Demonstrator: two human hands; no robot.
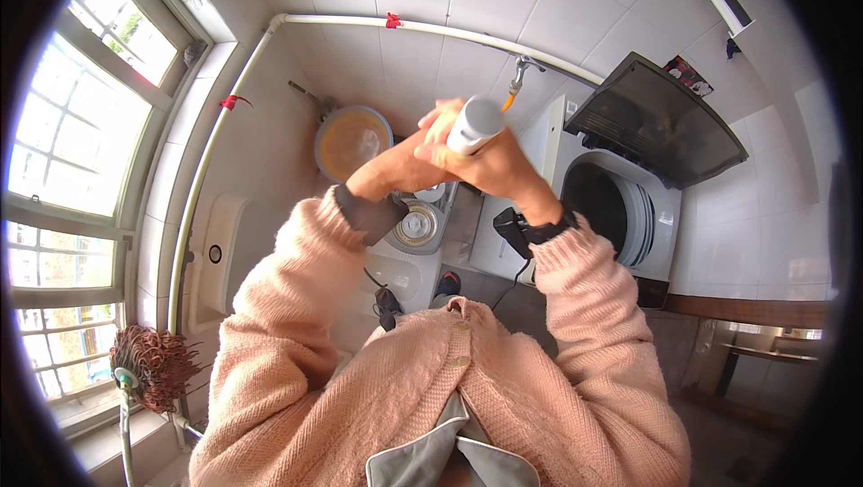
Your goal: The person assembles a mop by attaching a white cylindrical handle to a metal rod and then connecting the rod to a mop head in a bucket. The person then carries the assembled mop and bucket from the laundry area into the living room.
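Note:
Both hands are raised in front of me, close together and slightly blurred. Between them is a white cylindrical container (475, 125) with a pale grey end, tilted up toward me. My right hand (497, 166) is closed around its lower side. My left hand (404, 160) reaches in from the left, its fingers curled against the container and overlapping the right hand, so part of the grip is hidden. Below the hands, a grey squat tub with a round metal strainer-like insert (416, 225) stands on the floor, partly covered by my left wrist.
A top-loading washing machine (553, 132) stands at the right, its dark lid (661, 123) raised. A round basin (354, 142) sits by the far wall near a tap (518, 74). A white pipe (449, 30) runs along the tiles. At lower left hangs a mop (155, 367) beside barred windows.

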